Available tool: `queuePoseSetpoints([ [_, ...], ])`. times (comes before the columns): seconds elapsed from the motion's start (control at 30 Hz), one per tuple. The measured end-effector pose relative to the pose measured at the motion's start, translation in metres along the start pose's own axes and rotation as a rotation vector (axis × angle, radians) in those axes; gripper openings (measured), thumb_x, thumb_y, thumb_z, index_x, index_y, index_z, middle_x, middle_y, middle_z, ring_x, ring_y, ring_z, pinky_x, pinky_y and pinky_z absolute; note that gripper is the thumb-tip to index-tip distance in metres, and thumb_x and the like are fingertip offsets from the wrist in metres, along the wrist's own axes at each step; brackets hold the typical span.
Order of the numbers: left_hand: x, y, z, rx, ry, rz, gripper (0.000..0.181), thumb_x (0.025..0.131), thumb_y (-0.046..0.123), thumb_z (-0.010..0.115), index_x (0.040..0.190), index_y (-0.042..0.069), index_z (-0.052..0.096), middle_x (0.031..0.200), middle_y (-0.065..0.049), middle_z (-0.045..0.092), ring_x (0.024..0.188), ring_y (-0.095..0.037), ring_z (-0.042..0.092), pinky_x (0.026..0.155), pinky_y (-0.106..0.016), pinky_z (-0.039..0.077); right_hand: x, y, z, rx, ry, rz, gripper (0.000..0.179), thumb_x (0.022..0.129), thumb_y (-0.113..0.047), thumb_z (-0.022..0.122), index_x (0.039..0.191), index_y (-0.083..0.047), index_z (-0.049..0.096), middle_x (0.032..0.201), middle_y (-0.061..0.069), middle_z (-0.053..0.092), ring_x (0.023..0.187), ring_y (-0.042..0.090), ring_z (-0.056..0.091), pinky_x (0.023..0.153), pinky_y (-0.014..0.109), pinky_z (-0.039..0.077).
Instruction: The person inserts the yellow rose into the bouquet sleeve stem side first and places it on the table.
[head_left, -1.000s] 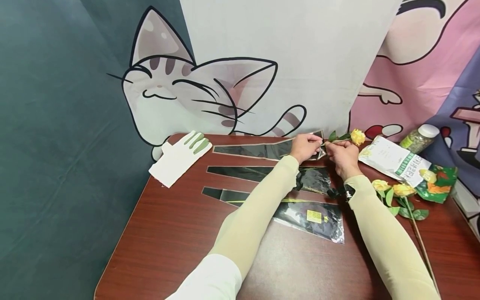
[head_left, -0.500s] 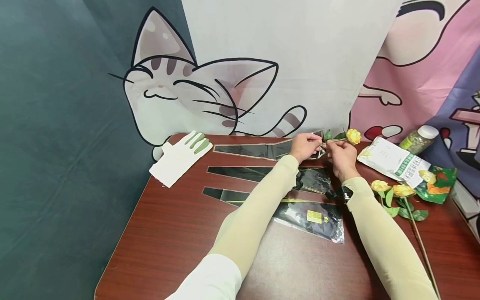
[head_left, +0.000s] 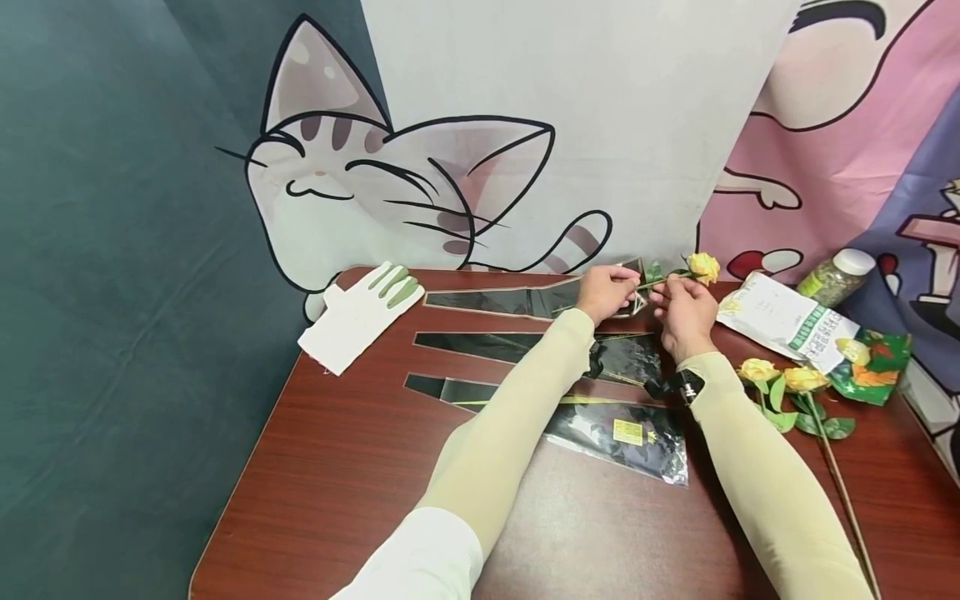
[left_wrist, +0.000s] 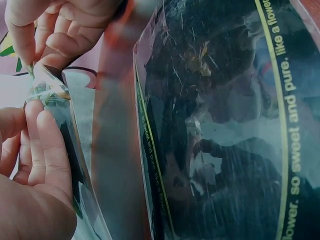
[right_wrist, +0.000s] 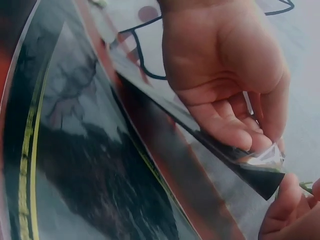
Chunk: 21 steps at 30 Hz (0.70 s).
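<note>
At the table's back edge my left hand (head_left: 606,292) pinches the open end of a clear, black-backed flower sleeve (head_left: 487,301) lying with its narrow end to the left. My right hand (head_left: 686,315) pinches the stem of a yellow rose (head_left: 703,267) just below the bloom. The stem points left into the sleeve's mouth, its green leaves (head_left: 654,271) right at the opening. In the left wrist view, crinkled clear film (left_wrist: 47,85) rises between both hands' fingertips. The right wrist view shows the sleeve's black corner (right_wrist: 267,185) beside the right fingers.
Two more flower sleeves, a middle one (head_left: 630,360) and a front one (head_left: 585,433), lie nearer. Far left is a white glove (head_left: 360,317). On the right are a white packet (head_left: 787,321), a jar (head_left: 836,279) and further yellow roses (head_left: 804,380). A printed cloth hangs behind.
The yellow rose has shifted left toward the sleeve, its leaves now at the opening. My right fingers sit nearer the bloom. The left hand has barely moved.
</note>
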<state>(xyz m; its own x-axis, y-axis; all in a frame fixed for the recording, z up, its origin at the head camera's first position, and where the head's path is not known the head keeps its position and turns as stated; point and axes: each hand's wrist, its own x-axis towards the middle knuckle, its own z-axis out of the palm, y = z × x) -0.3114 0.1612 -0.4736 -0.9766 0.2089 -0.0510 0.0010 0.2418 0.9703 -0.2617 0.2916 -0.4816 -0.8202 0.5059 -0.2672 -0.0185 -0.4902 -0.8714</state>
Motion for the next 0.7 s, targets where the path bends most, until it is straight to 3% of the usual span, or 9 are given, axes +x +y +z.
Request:
queuePoseSetpoints([
  [0.23, -0.0008, 0.0003, 0.0016, 0.008, -0.005, 0.010, 0.012, 0.101, 0.015, 0.074, 0.106, 0.010, 0.083, 0.078, 0.001, 0.077, 0.061, -0.003, 0.067, 0.057, -0.015, 0.057, -0.0004, -0.0020, 0.0025, 0.073, 0.105, -0.020, 0.004, 0.098, -0.006, 0.074, 0.098, -0.006, 0.069, 0.076, 0.004, 0.077, 0.063, 0.012, 0.076, 0.041, 0.020, 0.050],
  [0.47, 0.0006, 0.0004, 0.0045, 0.021, -0.011, 0.002, 0.012, 0.100, 0.016, 0.075, 0.107, 0.011, 0.083, 0.080, 0.000, 0.079, 0.065, -0.008, 0.072, 0.056, -0.015, 0.056, 0.0004, -0.0022, 0.0026, 0.055, 0.098, 0.012, 0.006, 0.097, -0.005, 0.073, 0.095, -0.008, 0.067, 0.075, 0.002, 0.076, 0.058, 0.010, 0.071, 0.039, 0.021, 0.046],
  [0.7, 0.0010, 0.0013, 0.0072, 0.024, -0.011, 0.006, 0.011, 0.100, 0.016, 0.075, 0.106, 0.012, 0.084, 0.078, 0.004, 0.077, 0.062, -0.003, 0.069, 0.057, -0.015, 0.057, -0.0001, 0.0008, 0.0037, -0.021, 0.098, 0.046, 0.008, 0.095, -0.006, 0.074, 0.091, -0.010, 0.068, 0.071, -0.002, 0.069, 0.053, 0.008, 0.062, 0.038, 0.022, 0.045],
])
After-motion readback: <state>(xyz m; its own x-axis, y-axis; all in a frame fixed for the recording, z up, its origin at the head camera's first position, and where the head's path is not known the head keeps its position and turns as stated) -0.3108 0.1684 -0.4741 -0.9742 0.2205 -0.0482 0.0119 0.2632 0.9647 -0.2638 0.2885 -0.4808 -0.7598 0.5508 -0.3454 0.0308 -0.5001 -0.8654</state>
